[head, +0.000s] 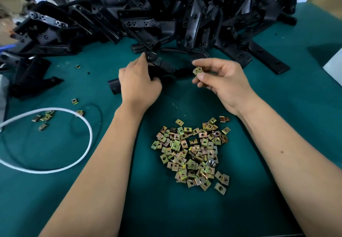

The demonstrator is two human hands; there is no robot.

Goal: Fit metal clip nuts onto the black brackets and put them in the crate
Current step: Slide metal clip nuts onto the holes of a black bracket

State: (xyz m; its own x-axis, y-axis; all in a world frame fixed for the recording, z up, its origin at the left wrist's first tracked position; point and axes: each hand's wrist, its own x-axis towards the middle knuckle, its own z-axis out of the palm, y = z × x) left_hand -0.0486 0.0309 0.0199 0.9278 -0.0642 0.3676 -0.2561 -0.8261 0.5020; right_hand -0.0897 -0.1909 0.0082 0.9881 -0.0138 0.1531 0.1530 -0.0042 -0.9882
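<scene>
My left hand [139, 81] grips a black bracket [162, 65] that lies on the green table just ahead of me. Between thumb and fingers, my right hand [220, 81] pinches a brass-coloured clip nut [198, 70] close to the bracket's right end. A heap of several loose clip nuts [192, 153] lies on the table between my forearms. A large pile of black brackets [157, 14] fills the far side of the table. No crate shows in view.
A white cable [87, 123] loops over the table at the left, with a few stray clip nuts [44, 119] inside and around it. The green mat [286, 107] stretches to the right. A pale object [335, 66] stands at the right edge.
</scene>
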